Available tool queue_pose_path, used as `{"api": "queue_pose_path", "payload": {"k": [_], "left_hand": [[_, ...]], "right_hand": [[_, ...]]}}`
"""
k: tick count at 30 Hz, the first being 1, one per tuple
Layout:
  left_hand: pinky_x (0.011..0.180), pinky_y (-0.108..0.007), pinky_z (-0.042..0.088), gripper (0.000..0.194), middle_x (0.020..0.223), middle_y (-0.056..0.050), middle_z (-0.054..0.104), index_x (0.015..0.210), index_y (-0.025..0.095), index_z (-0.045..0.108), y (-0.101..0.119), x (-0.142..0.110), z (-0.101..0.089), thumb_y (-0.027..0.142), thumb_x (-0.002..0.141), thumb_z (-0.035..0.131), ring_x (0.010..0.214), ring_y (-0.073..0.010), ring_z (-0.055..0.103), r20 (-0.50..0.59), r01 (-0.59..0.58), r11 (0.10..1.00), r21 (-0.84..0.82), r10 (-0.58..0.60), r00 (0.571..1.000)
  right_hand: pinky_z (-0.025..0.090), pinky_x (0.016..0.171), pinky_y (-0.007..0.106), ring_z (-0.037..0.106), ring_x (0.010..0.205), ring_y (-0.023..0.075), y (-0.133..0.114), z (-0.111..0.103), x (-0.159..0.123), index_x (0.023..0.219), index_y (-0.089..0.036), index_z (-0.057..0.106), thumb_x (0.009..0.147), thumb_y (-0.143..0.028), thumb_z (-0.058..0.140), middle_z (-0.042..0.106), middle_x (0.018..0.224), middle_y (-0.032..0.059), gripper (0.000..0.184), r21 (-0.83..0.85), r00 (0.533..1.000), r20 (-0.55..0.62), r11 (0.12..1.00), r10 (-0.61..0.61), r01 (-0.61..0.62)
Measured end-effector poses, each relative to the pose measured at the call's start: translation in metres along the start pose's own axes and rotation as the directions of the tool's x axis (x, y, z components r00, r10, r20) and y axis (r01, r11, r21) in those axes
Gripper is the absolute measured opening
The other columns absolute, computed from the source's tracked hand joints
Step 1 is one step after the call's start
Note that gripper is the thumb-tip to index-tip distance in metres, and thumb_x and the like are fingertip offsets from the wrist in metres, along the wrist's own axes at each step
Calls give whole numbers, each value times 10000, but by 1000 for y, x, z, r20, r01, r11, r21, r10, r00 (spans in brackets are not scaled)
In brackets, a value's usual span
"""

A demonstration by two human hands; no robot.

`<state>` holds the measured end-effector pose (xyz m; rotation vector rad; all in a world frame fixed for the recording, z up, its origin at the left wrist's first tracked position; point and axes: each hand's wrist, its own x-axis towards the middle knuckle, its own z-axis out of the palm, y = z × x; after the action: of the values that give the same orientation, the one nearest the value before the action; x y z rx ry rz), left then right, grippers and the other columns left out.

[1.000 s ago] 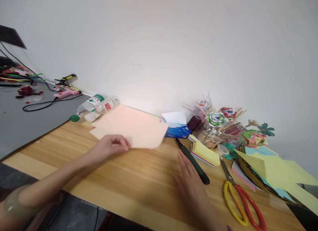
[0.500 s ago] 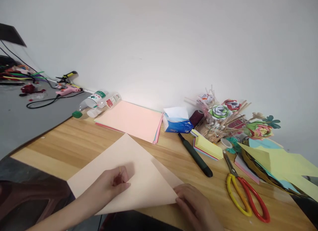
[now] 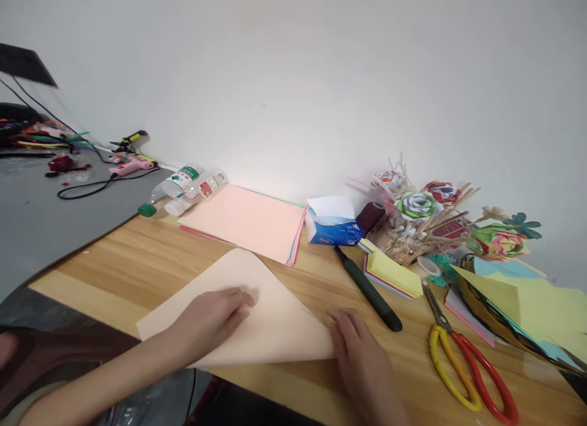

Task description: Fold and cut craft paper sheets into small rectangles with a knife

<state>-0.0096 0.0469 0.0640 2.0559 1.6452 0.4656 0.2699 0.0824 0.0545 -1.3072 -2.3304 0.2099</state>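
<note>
A pale peach sheet of paper [image 3: 275, 334], folded over at a slant, lies at the table's front edge and partly overhangs it. Its far corner looks rounded where the paper bends. My left hand [image 3: 224, 313] rests on top of the sheet with its fingers curled in and drawn together, a ring on one finger; nothing shows in it. At the sheet's right corner, my right hand [image 3: 358, 349] is closed over the paper's tip, fingers bent; its thumb is partly hidden.
Behind lie a stack of coloured paper [image 3: 247, 221], plastic bottles [image 3: 183, 178] and a tissue pack [image 3: 334, 224]. To the right are a dark green pen-shaped tool [image 3: 369, 291], yellow note sheets [image 3: 392, 272], scissors [image 3: 458, 352], paper flowers [image 3: 417, 205] and a basket with paper [image 3: 527, 297].
My left hand has moved slightly up and right over the sheet, its fingers lying flatter. My right hand shifted forward at the corner. The sheet's far corner went from pointed to rounded.
</note>
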Motion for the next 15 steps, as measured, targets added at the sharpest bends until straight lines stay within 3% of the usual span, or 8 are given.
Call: {"api": "queue_pose_path", "payload": {"k": [3, 6, 8, 10, 12, 15], "left_hand": [[781, -301, 461, 234, 975, -47, 682, 869, 214, 625, 7, 1, 2, 249, 856, 394, 919, -215, 624, 1, -7, 999, -33, 7, 1000], [672, -261, 459, 207, 817, -18, 677, 808, 217, 634, 15, -2, 5, 218, 835, 429, 761, -181, 624, 34, 16, 999, -52, -14, 999], [618, -248, 448, 204, 767, -13, 657, 803, 215, 646, 17, -2, 3, 218, 841, 446, 687, -165, 608, 59, 1, 1000, -29, 1, 998], [629, -250, 454, 224, 795, -26, 649, 816, 217, 667, 13, 2, -1, 246, 870, 451, 713, -168, 609, 60, -93, 995, 23, 91, 994], [756, -277, 471, 255, 936, -45, 660, 886, 229, 684, 5, 10, -5, 280, 910, 436, 884, -192, 614, 36, -236, 969, 74, 234, 972], [1009, -338, 380, 308, 1256, -43, 586, 1184, 248, 591, -11, 23, -8, 320, 948, 408, 1212, -204, 483, 19, -360, 928, 97, 360, 933]], "right_hand": [[440, 935, 431, 556, 1125, 255, -18, 2, 1, 1226, -188, 528, 906, -285, 403, 618, 1191, 123, 357, -131, 964, -14, 956, -267, 263], [409, 993, 416, 457, 1240, 247, -36, 10, 1, 1305, -154, 469, 872, -390, 500, 555, 1294, 110, 494, -126, 852, 93, 843, -515, 523], [425, 984, 420, 459, 1238, 253, -41, 16, 1, 1294, -127, 482, 848, -468, 520, 550, 1297, 114, 562, -86, 817, 166, 818, -552, 569], [434, 978, 421, 473, 1225, 253, -41, 21, 1, 1292, -122, 490, 846, -505, 508, 545, 1300, 117, 588, -72, 817, 209, 824, -538, 561], [435, 978, 415, 470, 1228, 256, -40, 23, 1, 1289, -124, 496, 839, -533, 508, 535, 1309, 121, 608, -64, 827, 220, 839, -517, 541], [443, 967, 397, 476, 1223, 265, -39, 20, 5, 1271, -113, 511, 807, -580, 529, 533, 1311, 129, 659, -42, 829, 241, 848, -505, 529]]}}
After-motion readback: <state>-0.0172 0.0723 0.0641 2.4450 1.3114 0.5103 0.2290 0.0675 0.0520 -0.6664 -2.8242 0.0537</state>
